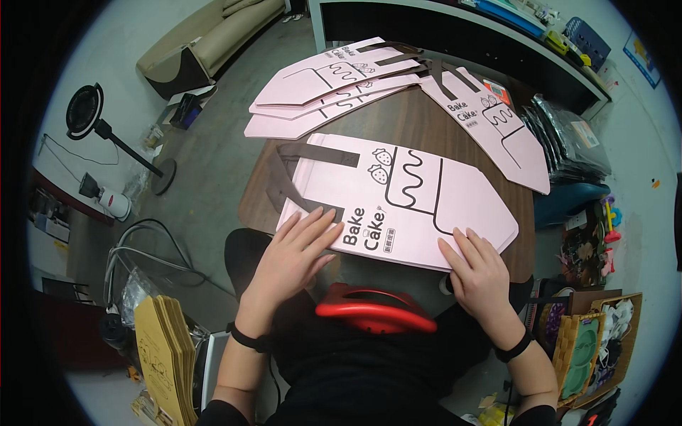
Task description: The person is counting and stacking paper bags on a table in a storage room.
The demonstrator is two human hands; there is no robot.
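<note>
A pink flat-folded carrier bag (458, 197) with dark fabric handles lies on the wooden table (399, 112) in front of me. Black line drawings of strawberries and a cake slice, plus writing, are printed on it. My left hand (290, 261) rests at the near left corner, fingers spread over the bag beside a handle end (325, 209). Its thumb lies along the near edge. Near the opposite, pointed end, my right hand (477, 274) lays its fingertips on the bag's near edge; that thumb is hidden.
More folded pink bags (298, 88) are stacked at the far left, another (490, 128) at the right. Plastic-wrapped packets (570, 138) stand beyond the table's right side. A red plastic seat or handle part (378, 311) is between my legs. Yellow paper bags (165, 357) stand low left.
</note>
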